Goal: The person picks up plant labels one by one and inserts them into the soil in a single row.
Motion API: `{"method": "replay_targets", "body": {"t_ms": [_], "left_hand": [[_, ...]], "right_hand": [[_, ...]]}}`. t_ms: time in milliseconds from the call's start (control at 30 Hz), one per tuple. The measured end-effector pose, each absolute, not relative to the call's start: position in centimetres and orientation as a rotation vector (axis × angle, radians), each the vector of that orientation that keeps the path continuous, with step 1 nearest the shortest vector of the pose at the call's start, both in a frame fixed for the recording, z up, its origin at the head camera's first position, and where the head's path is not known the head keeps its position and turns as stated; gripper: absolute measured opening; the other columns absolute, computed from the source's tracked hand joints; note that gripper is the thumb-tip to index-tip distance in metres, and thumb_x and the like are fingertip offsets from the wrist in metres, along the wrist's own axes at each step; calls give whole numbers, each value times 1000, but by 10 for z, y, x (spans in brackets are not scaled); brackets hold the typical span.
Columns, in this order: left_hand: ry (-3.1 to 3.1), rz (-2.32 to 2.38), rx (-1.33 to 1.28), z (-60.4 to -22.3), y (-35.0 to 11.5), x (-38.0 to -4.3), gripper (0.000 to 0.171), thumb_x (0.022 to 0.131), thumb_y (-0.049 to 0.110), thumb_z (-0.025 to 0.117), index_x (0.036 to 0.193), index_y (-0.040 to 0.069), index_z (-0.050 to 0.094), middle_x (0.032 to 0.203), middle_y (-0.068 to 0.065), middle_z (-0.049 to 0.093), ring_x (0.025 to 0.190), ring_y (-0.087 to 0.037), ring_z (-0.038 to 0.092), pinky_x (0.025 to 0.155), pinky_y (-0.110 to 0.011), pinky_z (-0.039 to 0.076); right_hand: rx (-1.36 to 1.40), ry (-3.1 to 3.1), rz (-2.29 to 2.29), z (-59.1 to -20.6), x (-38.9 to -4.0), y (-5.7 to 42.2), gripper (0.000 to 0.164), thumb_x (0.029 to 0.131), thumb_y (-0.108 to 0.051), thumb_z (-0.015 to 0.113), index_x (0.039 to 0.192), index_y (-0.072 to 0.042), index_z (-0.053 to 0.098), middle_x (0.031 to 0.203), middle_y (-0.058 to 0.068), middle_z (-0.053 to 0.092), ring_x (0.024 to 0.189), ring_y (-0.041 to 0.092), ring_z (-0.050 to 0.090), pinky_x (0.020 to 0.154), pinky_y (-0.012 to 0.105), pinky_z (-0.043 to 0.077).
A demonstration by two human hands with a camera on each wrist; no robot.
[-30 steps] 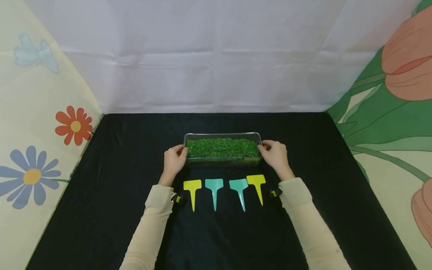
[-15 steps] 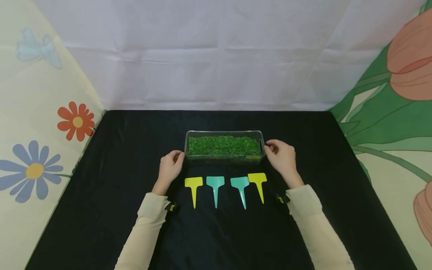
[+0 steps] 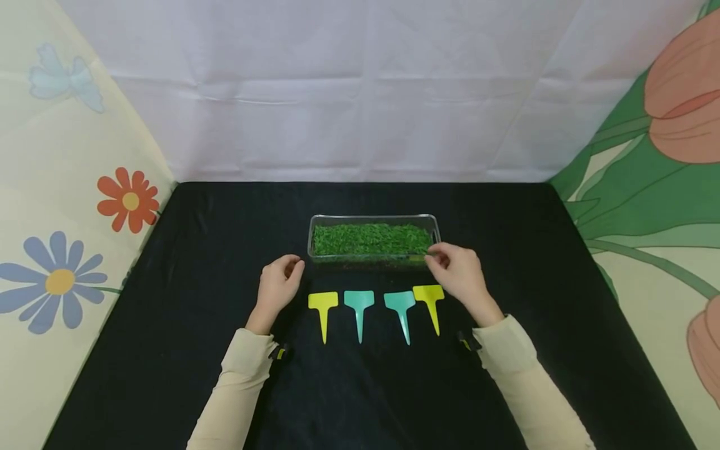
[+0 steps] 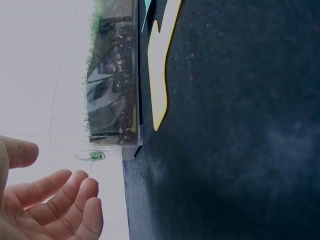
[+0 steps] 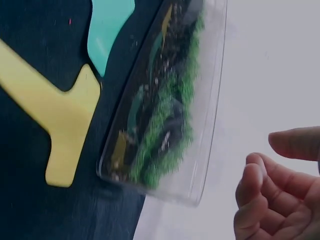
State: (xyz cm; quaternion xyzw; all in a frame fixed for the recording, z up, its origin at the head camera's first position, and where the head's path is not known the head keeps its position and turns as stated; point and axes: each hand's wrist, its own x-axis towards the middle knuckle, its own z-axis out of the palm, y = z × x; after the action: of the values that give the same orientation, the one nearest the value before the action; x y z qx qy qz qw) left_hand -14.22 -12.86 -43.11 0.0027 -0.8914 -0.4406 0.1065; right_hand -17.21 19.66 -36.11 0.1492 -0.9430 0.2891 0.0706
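A clear plastic tray (image 3: 374, 217) filled with dark soil and topped with green grass (image 3: 371, 239) stands mid-table. My left hand (image 3: 278, 282) is just off its near left corner, empty, fingers loosely bent and thumb apart from them in the left wrist view. Over by the near right corner, my right hand (image 3: 462, 274) holds nothing; the right wrist view shows its thumb and curved fingers separated. In a row before the tray lie T-shaped plant labels: a yellow label (image 3: 323, 301) at left, a teal label (image 3: 359, 300), another teal label (image 3: 400, 301) and a yellow label (image 3: 429, 294) at right.
A black cloth (image 3: 360, 400) covers the table. Behind it hangs a white sheet (image 3: 315, 112). Flower-patterned cloths stand at both sides, with a blue flower (image 3: 60, 281) on the left one and a pink tulip (image 3: 686, 100) on the right.
Both hands have let go of the tray's ends. The left hand has drawn back toward the body; the right hand moved outward, then back in by the near right corner. The labels lie unmoved.
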Motion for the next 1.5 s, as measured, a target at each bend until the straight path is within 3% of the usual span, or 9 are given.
{"method": "replay_targets", "body": {"t_ms": [433,933,1500], "left_hand": [[-2631,-1263,-28,-425,-130,-142,23,89,13,56,101,-4,64,76,-11,62,61,-20,54,56,-34,44],[-2668,-1217,-33,-421,-133,-140,25,88,13,57,104,-4,63,85,-14,62,75,-25,59,66,-39,48],[-2678,-1158,-78,-418,-136,-139,26,89,13,56,107,-5,62,86,-14,62,77,-26,59,68,-41,48]], "right_hand": [[756,-2957,838,-370,-164,154,21,83,-13,65,100,0,66,69,-2,58,55,8,50,52,28,42],[1164,-3187,545,-376,-161,86,40,81,-27,68,116,-7,61,103,8,60,78,20,60,62,31,48],[1274,-3227,307,-387,-168,55,42,80,-29,70,115,-8,62,99,8,59,79,21,59,63,32,49]]}}
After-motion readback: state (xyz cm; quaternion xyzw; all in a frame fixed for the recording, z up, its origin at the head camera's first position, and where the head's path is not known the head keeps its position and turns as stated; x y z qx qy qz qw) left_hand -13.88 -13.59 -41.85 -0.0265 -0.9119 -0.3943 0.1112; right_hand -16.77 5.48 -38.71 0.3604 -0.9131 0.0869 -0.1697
